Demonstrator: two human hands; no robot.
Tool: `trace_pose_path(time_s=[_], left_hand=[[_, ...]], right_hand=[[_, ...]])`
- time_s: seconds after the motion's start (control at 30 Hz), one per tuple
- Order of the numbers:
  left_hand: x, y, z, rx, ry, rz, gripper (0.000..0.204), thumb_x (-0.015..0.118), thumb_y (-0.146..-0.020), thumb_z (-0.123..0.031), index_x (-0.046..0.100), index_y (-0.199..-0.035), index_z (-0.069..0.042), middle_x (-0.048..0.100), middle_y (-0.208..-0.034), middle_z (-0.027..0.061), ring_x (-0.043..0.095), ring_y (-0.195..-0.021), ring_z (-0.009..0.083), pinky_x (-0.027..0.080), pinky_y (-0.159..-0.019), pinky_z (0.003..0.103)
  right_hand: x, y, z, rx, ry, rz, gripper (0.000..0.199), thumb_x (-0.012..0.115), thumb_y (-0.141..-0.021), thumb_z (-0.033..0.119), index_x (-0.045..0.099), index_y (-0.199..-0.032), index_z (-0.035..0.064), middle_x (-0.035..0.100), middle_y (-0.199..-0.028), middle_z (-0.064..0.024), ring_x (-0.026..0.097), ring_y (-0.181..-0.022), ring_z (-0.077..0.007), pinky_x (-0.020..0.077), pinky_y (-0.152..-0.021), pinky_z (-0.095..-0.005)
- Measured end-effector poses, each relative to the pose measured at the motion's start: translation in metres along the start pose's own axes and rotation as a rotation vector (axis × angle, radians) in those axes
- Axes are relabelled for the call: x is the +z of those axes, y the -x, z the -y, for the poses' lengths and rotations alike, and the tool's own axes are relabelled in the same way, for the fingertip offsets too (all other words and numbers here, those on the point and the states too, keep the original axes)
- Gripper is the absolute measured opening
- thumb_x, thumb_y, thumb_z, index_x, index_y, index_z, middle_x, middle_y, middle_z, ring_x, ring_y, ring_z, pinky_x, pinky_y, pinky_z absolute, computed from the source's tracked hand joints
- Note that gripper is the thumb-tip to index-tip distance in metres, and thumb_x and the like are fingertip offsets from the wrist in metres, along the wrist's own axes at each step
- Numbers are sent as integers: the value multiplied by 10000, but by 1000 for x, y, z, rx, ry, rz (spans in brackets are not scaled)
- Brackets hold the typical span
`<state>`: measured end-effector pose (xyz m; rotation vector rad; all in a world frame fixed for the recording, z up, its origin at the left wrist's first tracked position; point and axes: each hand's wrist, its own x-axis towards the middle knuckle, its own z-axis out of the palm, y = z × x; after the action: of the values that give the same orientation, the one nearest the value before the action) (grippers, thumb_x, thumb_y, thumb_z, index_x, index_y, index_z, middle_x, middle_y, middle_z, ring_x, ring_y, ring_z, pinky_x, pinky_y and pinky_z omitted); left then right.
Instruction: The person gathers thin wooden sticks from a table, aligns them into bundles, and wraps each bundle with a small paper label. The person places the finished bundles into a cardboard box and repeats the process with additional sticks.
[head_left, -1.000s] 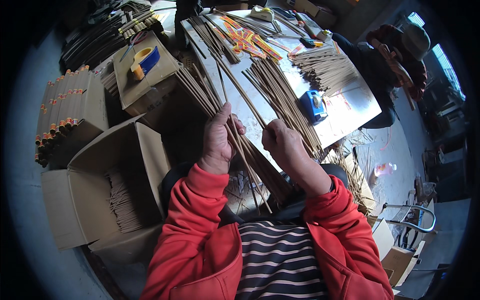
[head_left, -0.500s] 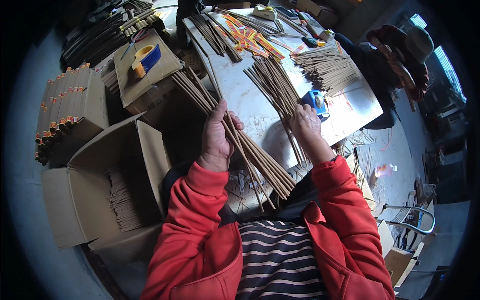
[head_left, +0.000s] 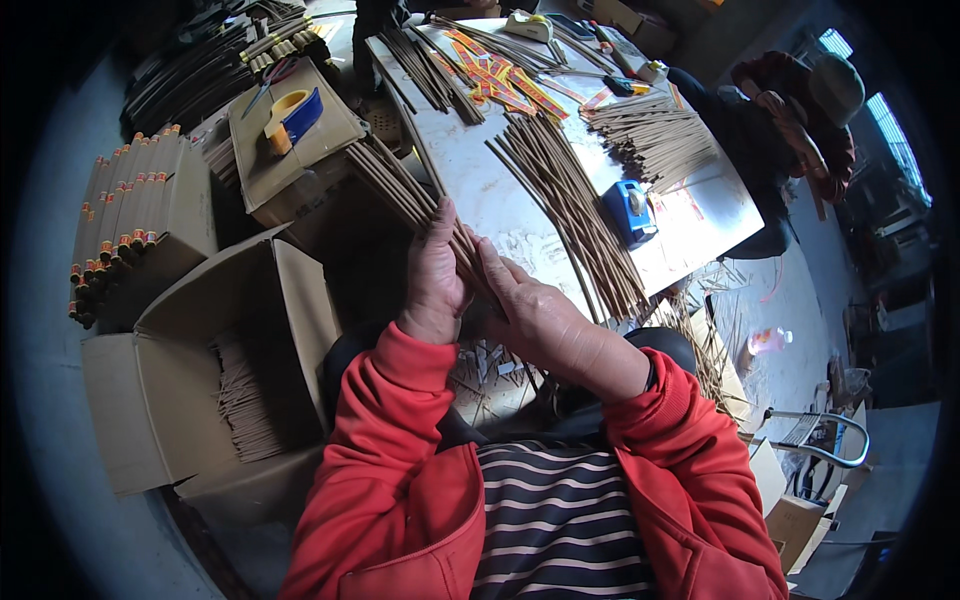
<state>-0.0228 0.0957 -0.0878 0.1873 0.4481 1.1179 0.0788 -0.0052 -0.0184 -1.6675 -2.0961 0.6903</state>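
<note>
My left hand (head_left: 433, 285) is closed round a slanting bundle of thin brown incense sticks (head_left: 388, 185) in front of me. Across the lower part of that bundle lies my right hand (head_left: 535, 308), its fingers wrapped over the sticks and close to the left hand. The bundle's lower ends are mostly hidden behind the right hand. A loose pile of incense sticks (head_left: 575, 215) lies on the white table (head_left: 540, 265) just beyond my hands, its near ends at the table edge. To the right of the pile is a blue tape dispenser (head_left: 629, 212).
An open cardboard box (head_left: 165, 400) with sticks inside stands at my left. Behind it, another box (head_left: 335, 125) carries a tape dispenser and scissors (head_left: 270, 83). Labelled bundles (head_left: 125, 205) are stacked far left. Red-yellow paper strips (head_left: 490, 75) lie on the table; a co-worker (head_left: 800, 120) sits at right.
My right hand has left the table pile and come left onto the bundle in my left hand. The splayed lower sticks are now mostly covered. My left hand has hardly moved.
</note>
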Motion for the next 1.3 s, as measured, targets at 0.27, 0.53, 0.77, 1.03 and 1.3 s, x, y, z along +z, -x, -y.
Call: trace_pose_path(time_s=[0.27, 0.53, 0.77, 1.03, 1.3], left_hand=[[-1, -3, 3, -34, 38, -26, 295, 698, -778, -343, 508, -746, -120, 527, -605, 4, 539, -536, 124, 493, -506, 271], [-8, -7, 5, -59, -95, -39, 255, 690, -794, -277, 511, -723, -110, 521, -589, 11, 532, -519, 147, 483, -500, 290], [7, 4, -11, -2, -78, 90, 180, 669, -801, -199, 532, -775, -85, 513, -604, 29, 515, -505, 152, 439, -479, 296], [10, 8, -16, -153, 27, 278, 179, 667, -816, -238, 547, -817, -105, 524, -657, 12, 515, -568, 134, 442, -527, 280], [10, 7, -13, 14, -169, 46, 145, 664, -790, -152, 527, -815, -111, 509, -634, 29, 509, -528, 154, 442, -500, 298]], right_hand=[[14, -3, -14, -226, 203, -80, 736, 528, -778, 63, 107, -1355, -119, 410, -1244, -309, 573, -946, -376, 507, -740, -371], [13, -6, -25, -381, 576, -26, 784, 566, -754, 111, 113, -1342, -141, 479, -1127, -325, 596, -827, -374, 506, -710, -371], [-5, 2, -13, 301, -585, 197, 716, 703, -767, 200, 301, -1311, -36, 608, -926, -170, 596, -777, -231, 475, -697, -304], [-5, 8, -13, 478, -1327, 386, 333, 644, -715, 44, 480, -1001, -3, 586, -741, -91, 599, -603, -163, 503, -553, -270], [9, 10, -14, 400, -572, 193, 409, 696, -782, 244, 487, -1038, 3, 577, -778, -72, 571, -657, -125, 492, -600, -270]])
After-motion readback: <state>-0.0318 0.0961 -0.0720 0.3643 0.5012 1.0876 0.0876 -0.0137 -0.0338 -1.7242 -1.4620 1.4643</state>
